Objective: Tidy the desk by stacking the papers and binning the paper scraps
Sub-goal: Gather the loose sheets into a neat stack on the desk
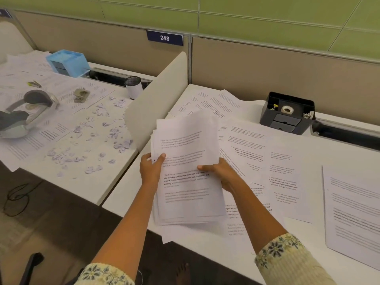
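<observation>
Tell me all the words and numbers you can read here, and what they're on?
"248": white digits on the blue sign at the top of the partition.
"way of living. Defined by a slower pace": bold line on the top page of the stack, as best it can be made out.
The rest of the print on the stack and on the loose sheets is too blurred to read.

Untidy stack of printed papers (186, 182) at the right desk's (127, 204) near-left corner, loose printed sheets (281, 161) spread beside it; crumpled paper scraps (98, 138) litter the left desk (82, 188).
</observation>
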